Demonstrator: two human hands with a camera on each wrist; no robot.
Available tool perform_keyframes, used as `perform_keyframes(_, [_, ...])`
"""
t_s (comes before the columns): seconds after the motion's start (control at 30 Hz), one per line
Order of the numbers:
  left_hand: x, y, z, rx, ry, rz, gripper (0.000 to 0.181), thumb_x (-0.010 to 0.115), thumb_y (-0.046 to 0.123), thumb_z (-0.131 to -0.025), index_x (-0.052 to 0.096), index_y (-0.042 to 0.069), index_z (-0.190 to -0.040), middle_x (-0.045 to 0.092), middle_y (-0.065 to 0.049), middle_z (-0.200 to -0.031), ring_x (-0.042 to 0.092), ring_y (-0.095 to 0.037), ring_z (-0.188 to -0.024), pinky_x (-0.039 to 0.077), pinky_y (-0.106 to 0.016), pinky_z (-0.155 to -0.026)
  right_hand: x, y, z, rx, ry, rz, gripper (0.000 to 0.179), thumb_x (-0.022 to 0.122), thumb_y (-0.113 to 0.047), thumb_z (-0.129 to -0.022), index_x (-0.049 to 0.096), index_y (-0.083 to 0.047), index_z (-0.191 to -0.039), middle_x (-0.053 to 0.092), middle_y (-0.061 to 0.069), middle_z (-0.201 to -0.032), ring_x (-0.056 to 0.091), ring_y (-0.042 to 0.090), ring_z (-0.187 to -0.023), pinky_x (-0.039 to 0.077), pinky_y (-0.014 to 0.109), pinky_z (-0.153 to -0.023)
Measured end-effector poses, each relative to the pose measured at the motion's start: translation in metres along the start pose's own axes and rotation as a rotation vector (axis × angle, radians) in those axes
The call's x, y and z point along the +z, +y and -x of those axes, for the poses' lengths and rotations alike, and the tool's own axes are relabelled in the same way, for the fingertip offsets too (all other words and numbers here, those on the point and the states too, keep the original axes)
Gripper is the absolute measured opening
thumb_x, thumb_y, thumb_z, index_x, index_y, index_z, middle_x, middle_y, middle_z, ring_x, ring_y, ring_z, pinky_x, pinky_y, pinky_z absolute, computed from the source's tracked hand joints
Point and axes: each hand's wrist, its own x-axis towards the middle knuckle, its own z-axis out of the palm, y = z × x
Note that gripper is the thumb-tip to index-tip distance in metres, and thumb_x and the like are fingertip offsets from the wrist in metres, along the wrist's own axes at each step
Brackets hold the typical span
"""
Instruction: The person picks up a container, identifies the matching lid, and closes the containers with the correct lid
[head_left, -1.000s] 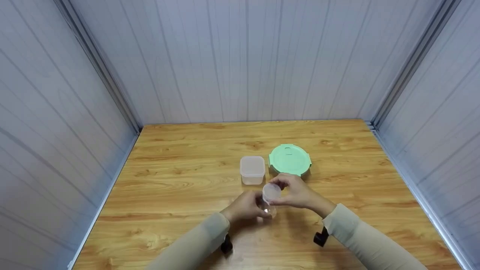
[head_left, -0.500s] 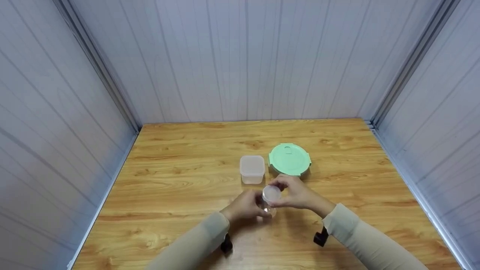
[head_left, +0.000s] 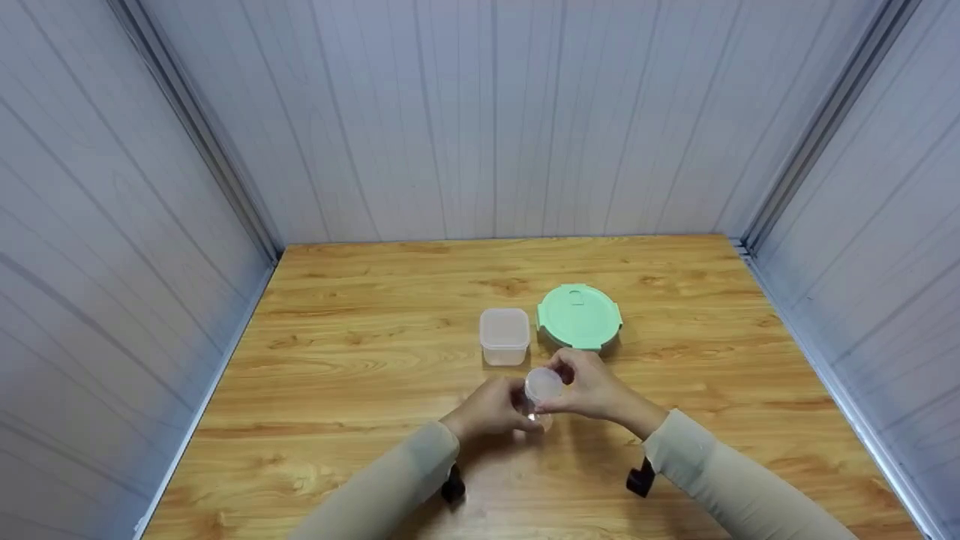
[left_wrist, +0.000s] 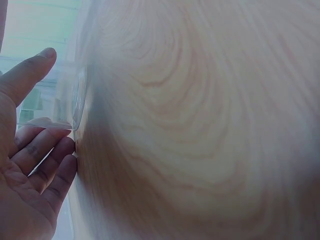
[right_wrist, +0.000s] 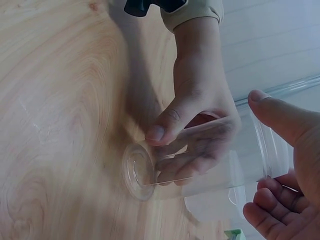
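Observation:
A clear plastic jar [right_wrist: 137, 172] stands upright on the wooden table, capped by a round translucent lid [head_left: 543, 384]. My left hand [head_left: 491, 409] grips its body from the left, thumb in front and fingers behind. My right hand [head_left: 592, 386] holds the lid by its edge between thumb and fingers. In the right wrist view, the left hand's fingers show through the clear wall, and the right thumb and fingers flank the lid end. Only the lower part of the jar [left_wrist: 50, 102] shows in the left wrist view.
Just behind the jar stands a square translucent container [head_left: 505, 355] with a lid. To its right is a round container with a mint-green clip lid [head_left: 579, 316]. Panelled walls [head_left: 495, 120] enclose the wooden table [head_left: 337, 375] at the back and sides.
My right hand's fingers have shifted slightly around the lid's edge. The left hand keeps its hold on the jar, and the other containers stay where they were.

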Motion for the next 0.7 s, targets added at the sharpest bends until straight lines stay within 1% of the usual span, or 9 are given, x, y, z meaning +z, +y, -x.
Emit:
perform_keyframes(0.07, [0.0, 0.0, 0.0, 0.0, 0.0, 0.006, 0.026, 0.098, 0.023, -0.081, 0.076, 0.019, -0.095, 0.062, 0.015, -0.078, 0.054, 0.0, -0.071, 0.044, -0.019, -0.066, 0.0, 0.0, 0.0, 0.005, -0.007, 0.008, 0.058, 0.105, -0.027, -0.069, 0.071, -0.002, -0.109, 0.074, 0.007, -0.099, 0.06, 0.011, -0.086, 0.049, 0.023, -0.077])
perform_keyframes(0.17, [0.0, 0.0, 0.0, -0.007, -0.001, 0.024, 0.027, 0.098, 0.022, -0.081, 0.077, 0.019, -0.097, 0.065, 0.014, -0.081, 0.056, 0.0, -0.073, 0.046, -0.019, -0.067, -0.002, 0.0, -0.001, -0.005, -0.031, 0.018, 0.065, 0.104, -0.029, -0.071, 0.071, 0.0, -0.119, 0.075, 0.008, -0.107, 0.063, 0.013, -0.093, 0.055, 0.029, -0.083])
perform_keyframes(0.27, [0.001, -0.001, 0.0, -0.015, -0.005, 0.033, 0.027, 0.098, 0.021, -0.08, 0.077, 0.017, -0.098, 0.07, 0.009, -0.083, 0.059, -0.001, -0.073, 0.05, -0.02, -0.069, -0.007, 0.0, -0.002, -0.051, -0.064, 0.013, 0.068, 0.102, -0.027, -0.075, 0.07, 0.002, -0.128, 0.075, 0.012, -0.118, 0.067, 0.018, -0.102, 0.059, 0.036, -0.093])
perform_keyframes(0.33, [0.001, -0.001, 0.0, -0.017, -0.003, 0.027, 0.028, 0.098, 0.022, -0.08, 0.078, 0.016, -0.098, 0.072, 0.007, -0.084, 0.06, -0.001, -0.073, 0.051, -0.02, -0.07, -0.011, -0.001, -0.003, -0.096, -0.09, 0.001, 0.066, 0.1, -0.024, -0.078, 0.07, 0.003, -0.13, 0.075, 0.015, -0.123, 0.069, 0.022, -0.108, 0.06, 0.039, -0.098])
perform_keyframes(0.47, [0.001, -0.001, -0.001, -0.019, 0.004, 0.02, 0.03, 0.098, 0.023, -0.08, 0.078, 0.015, -0.1, 0.071, 0.007, -0.085, 0.059, 0.0, -0.074, 0.051, -0.021, -0.07, -0.018, -0.002, -0.008, -0.173, -0.16, -0.035, 0.06, 0.095, -0.018, -0.083, 0.069, 0.006, -0.132, 0.074, 0.018, -0.125, 0.07, 0.028, -0.111, 0.06, 0.038, -0.101])
perform_keyframes(0.53, [0.001, 0.0, -0.001, -0.021, 0.008, 0.028, 0.03, 0.098, 0.022, -0.08, 0.078, 0.016, -0.101, 0.071, 0.007, -0.085, 0.059, 0.0, -0.075, 0.05, -0.021, -0.071, -0.022, -0.002, -0.01, -0.196, -0.198, -0.037, 0.058, 0.094, -0.017, -0.085, 0.069, 0.005, -0.133, 0.074, 0.017, -0.126, 0.069, 0.029, -0.111, 0.059, 0.038, -0.101])
perform_keyframes(0.7, [0.001, 0.001, -0.001, -0.018, 0.005, 0.025, 0.031, 0.098, 0.021, -0.08, 0.077, 0.018, -0.103, 0.075, -0.003, -0.09, 0.059, -0.001, -0.077, 0.05, -0.021, -0.072, -0.028, 0.001, -0.015, -0.237, -0.274, -0.013, 0.053, 0.088, -0.012, -0.087, 0.071, 0.0, -0.137, 0.072, 0.016, -0.131, 0.068, 0.033, -0.118, 0.057, 0.038, -0.104])
